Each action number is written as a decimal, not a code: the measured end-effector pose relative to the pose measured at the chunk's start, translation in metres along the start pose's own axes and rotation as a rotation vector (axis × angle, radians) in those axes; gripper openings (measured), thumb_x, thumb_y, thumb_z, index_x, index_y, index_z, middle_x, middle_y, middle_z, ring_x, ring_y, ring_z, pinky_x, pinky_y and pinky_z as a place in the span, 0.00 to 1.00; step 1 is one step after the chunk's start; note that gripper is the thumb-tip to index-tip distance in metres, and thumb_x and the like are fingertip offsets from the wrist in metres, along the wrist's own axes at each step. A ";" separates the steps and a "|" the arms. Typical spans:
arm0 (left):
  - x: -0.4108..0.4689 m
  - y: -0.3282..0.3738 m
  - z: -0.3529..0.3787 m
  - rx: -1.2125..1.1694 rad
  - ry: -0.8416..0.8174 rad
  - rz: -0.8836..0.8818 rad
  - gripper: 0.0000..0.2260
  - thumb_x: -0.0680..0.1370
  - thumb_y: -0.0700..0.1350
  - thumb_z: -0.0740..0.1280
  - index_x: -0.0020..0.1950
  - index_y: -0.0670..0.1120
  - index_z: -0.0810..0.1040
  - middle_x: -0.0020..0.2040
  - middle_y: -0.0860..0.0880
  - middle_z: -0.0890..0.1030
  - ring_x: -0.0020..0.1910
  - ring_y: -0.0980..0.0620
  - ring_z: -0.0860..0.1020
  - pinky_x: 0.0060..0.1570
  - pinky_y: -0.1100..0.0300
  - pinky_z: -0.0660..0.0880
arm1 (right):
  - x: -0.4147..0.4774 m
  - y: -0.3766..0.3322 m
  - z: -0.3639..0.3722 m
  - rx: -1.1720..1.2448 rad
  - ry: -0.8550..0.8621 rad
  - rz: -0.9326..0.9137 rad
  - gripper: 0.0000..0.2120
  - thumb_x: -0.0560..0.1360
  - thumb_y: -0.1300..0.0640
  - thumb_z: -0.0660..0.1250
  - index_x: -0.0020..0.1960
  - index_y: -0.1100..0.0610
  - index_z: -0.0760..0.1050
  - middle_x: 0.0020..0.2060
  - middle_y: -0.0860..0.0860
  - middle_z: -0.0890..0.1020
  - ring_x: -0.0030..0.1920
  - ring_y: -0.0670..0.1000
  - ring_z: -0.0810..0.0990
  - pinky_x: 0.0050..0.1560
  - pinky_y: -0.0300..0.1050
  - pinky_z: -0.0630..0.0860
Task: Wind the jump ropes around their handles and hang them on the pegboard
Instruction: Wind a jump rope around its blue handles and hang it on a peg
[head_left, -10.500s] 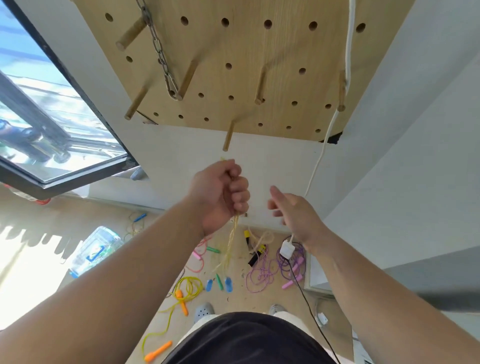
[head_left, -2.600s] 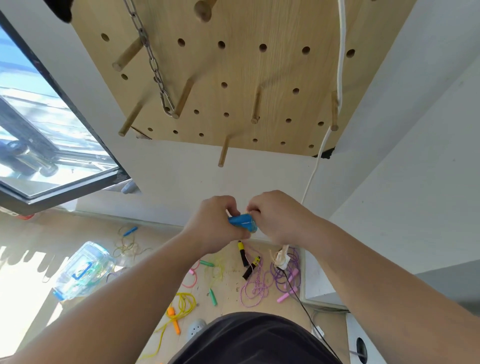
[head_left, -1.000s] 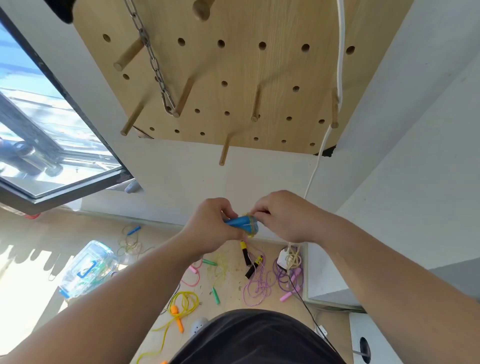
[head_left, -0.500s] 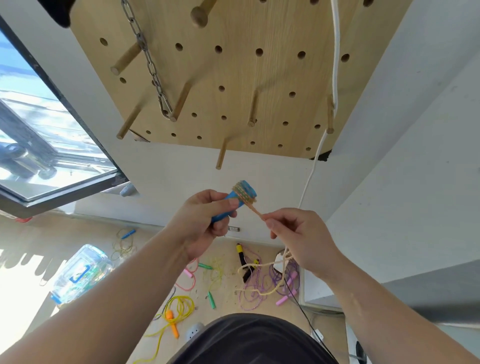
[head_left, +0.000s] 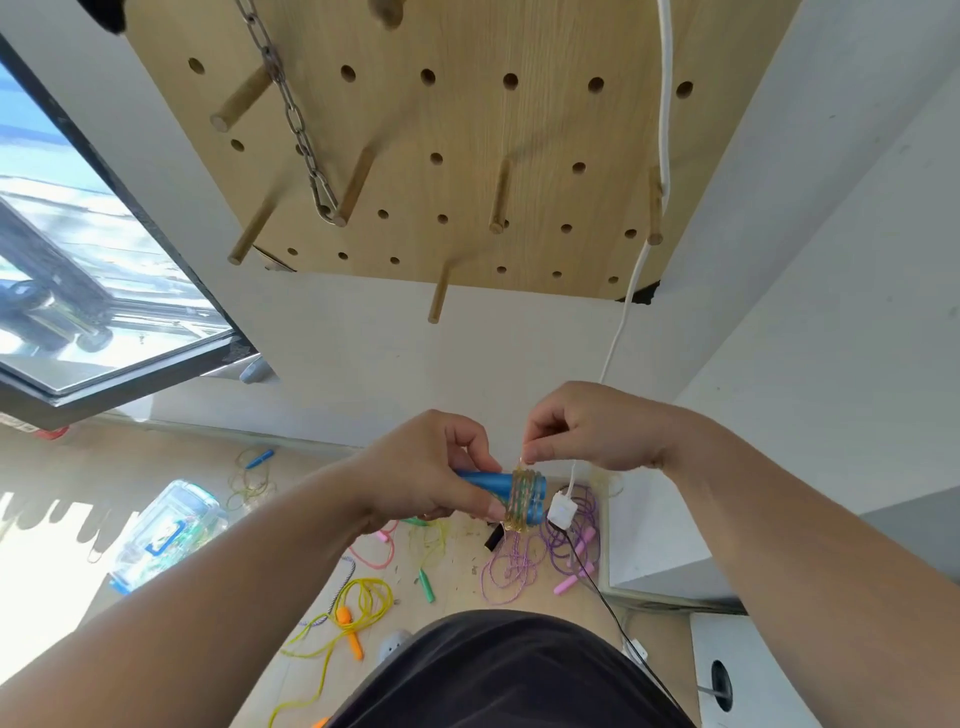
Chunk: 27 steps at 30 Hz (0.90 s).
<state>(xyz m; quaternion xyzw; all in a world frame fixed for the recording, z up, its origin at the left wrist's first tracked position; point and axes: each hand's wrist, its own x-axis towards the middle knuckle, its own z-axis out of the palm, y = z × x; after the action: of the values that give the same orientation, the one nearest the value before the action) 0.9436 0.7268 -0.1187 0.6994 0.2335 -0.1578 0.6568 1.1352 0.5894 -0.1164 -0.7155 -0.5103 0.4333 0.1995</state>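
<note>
A pale wooden pegboard (head_left: 467, 130) is fixed to the white wall above, with dowel pegs sticking out of it. A metal chain (head_left: 296, 119) is looped over one peg and a white cable (head_left: 664, 104) trails down the right side. A window (head_left: 78, 260) opens on the left. On the floor (head_left: 457, 566) below lie loose jump ropes, among them a yellow rope (head_left: 363, 597) with orange handles and a purple rope (head_left: 511, 566) with pink ones, and a clear plastic container (head_left: 166, 525) sits further left.

In front of the body, the left hand (head_left: 421, 478) grips a pair of blue handles (head_left: 485, 480) held side by side and lying roughly level. A band of amber rope coils (head_left: 522, 499) is wrapped round their right end. The right hand (head_left: 587, 436) pinches the rope between thumb and fingertip just above those coils, so the two hands are close together.

Half a second ago the right hand was drawn out to the right with the rope stretched taut from handles that tilted upward. It has since swung back over the top, laying on another turn. Very little slack shows now, so the winding looks nearly finished. What remains is probably to secure the end and lift the bundle to a free peg such as the lowest peg (head_left: 438, 296). The ropes on the floor have not yet been wound.
</note>
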 end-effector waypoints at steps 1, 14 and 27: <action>0.002 -0.002 0.001 0.078 0.048 -0.009 0.14 0.68 0.36 0.81 0.43 0.43 0.76 0.44 0.34 0.84 0.29 0.48 0.68 0.28 0.58 0.65 | 0.004 -0.005 0.000 -0.071 -0.005 0.014 0.06 0.77 0.51 0.72 0.43 0.50 0.83 0.33 0.45 0.80 0.35 0.44 0.73 0.39 0.40 0.69; 0.026 -0.010 0.010 -0.063 0.613 0.022 0.15 0.68 0.36 0.78 0.39 0.44 0.71 0.33 0.43 0.78 0.28 0.50 0.67 0.30 0.59 0.64 | 0.005 -0.037 0.063 -0.124 0.465 -0.050 0.12 0.81 0.58 0.61 0.51 0.54 0.84 0.32 0.46 0.76 0.32 0.45 0.72 0.36 0.44 0.66; 0.019 0.012 0.016 -0.653 0.470 0.125 0.15 0.73 0.28 0.72 0.47 0.44 0.69 0.36 0.37 0.79 0.24 0.50 0.63 0.28 0.57 0.57 | -0.019 -0.029 0.054 0.627 0.759 -0.177 0.08 0.79 0.66 0.68 0.49 0.56 0.83 0.32 0.46 0.82 0.36 0.43 0.79 0.41 0.32 0.74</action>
<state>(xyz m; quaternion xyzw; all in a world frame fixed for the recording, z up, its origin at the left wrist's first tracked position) 0.9675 0.7130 -0.1195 0.4840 0.3721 0.1288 0.7814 1.0727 0.5760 -0.1167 -0.6822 -0.3057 0.2563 0.6127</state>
